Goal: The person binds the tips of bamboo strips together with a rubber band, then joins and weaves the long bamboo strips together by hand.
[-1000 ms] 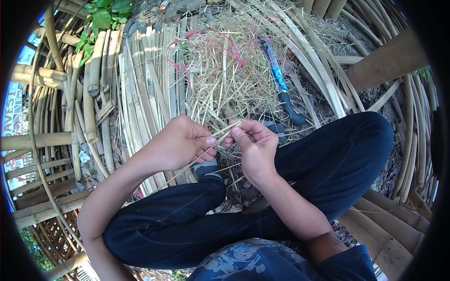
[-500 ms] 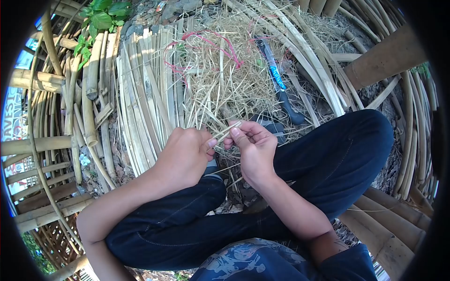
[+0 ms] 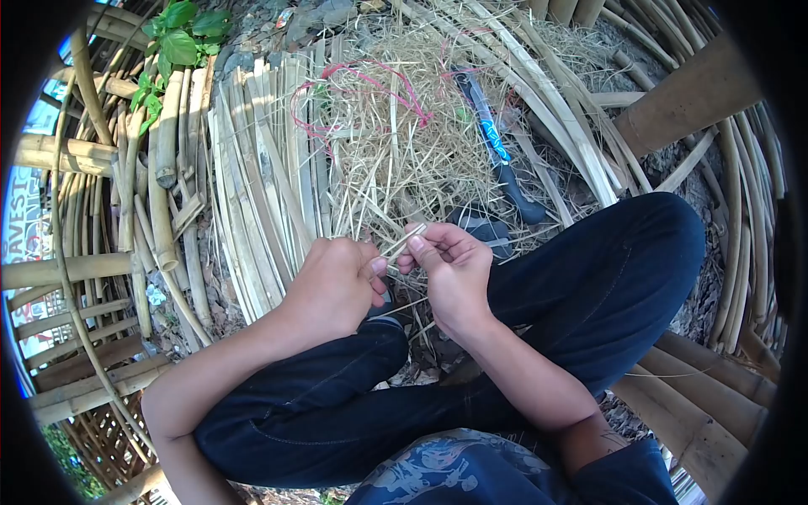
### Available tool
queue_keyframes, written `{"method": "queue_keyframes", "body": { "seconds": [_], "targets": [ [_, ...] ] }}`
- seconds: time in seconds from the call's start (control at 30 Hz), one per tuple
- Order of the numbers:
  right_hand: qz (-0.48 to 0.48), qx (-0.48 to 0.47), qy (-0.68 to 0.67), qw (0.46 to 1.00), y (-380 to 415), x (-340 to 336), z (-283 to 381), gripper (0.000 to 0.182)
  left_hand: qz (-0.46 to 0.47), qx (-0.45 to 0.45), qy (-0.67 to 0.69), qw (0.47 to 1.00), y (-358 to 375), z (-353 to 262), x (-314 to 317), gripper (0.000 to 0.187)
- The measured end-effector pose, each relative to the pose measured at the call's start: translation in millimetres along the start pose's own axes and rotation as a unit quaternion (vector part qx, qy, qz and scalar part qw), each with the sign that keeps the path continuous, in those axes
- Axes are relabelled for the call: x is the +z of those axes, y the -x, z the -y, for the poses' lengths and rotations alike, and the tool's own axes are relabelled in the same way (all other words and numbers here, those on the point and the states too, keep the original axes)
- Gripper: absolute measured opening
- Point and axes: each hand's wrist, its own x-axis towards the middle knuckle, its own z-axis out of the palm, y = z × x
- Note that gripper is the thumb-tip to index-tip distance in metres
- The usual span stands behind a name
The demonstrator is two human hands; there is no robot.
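Between my two hands runs a thin pale bamboo strip (image 3: 397,247), tilted up to the right. My left hand (image 3: 335,282) pinches its lower end between thumb and curled fingers. At the upper end, my right hand (image 3: 452,268) grips it with thumb and forefinger, and a short tip sticks out past the thumb. Part of the strip is hidden inside the fingers. Just beyond the hands lies a heap of fine bamboo shavings (image 3: 387,160).
A blade with a blue-patterned sheath or body and black handle (image 3: 522,202) lies right of the shavings. Pink string (image 3: 412,97) loops over them. Split bamboo slats (image 3: 252,177) lie left, long strips (image 3: 564,109) right. A thick bamboo post (image 3: 690,97) stands at upper right.
Both hands have shifted very slightly, the right one a little to the left and down. The grip on the strip stays the same. The view has moved slightly.
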Motion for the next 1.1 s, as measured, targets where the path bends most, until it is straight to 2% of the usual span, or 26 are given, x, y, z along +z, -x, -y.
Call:
{"method": "queue_keyframes", "body": {
  "seconds": [0.3, 0.5, 0.57, 0.6, 0.67, 0.8, 0.9, 0.97, 1.1],
  "targets": [
    [0.013, 0.031, 0.039, 0.999, -2, 1, 9, 0.010, -0.029, 0.007, -0.051, 0.998, 2, -2, 3, 0.027],
    [0.000, 0.021, -0.022, 1.000, -1, -4, 0, 0.009, -0.015, 0.014, -0.052, 0.998, 4, -3, 3, 0.025],
    [-0.005, 0.021, -0.045, 0.999, 1, -5, -2, 0.005, 0.045, -0.015, 0.003, 0.999, 4, -7, -1, 0.025],
    [-0.005, 0.020, -0.045, 0.999, 3, -5, 0, 0.005, 0.044, -0.014, 0.003, 0.999, 3, -7, -3, 0.025],
    [-0.016, 0.020, -0.042, 0.999, 7, -3, 4, 0.005, 0.095, -0.049, 0.092, 0.990, 0, -3, -7, 0.025],
    [-0.017, 0.014, -0.043, 0.999, 9, -4, 4, 0.006, 0.134, -0.057, 0.143, 0.979, -5, 5, -12, 0.026],
    [-0.018, -0.012, -0.036, 0.999, 10, -6, 1, 0.005, 0.152, -0.024, 0.149, 0.977, -11, 16, -7, 0.025],
    [-0.009, -0.013, -0.024, 1.000, 10, -6, -1, 0.005, 0.110, 0.120, 0.143, 0.976, -14, 19, 2, 0.023],
    [-0.008, -0.014, -0.028, 0.999, 11, -5, 7, 0.005, 0.074, 0.090, 0.107, 0.987, -9, 9, 7, 0.023]
  ]
}}
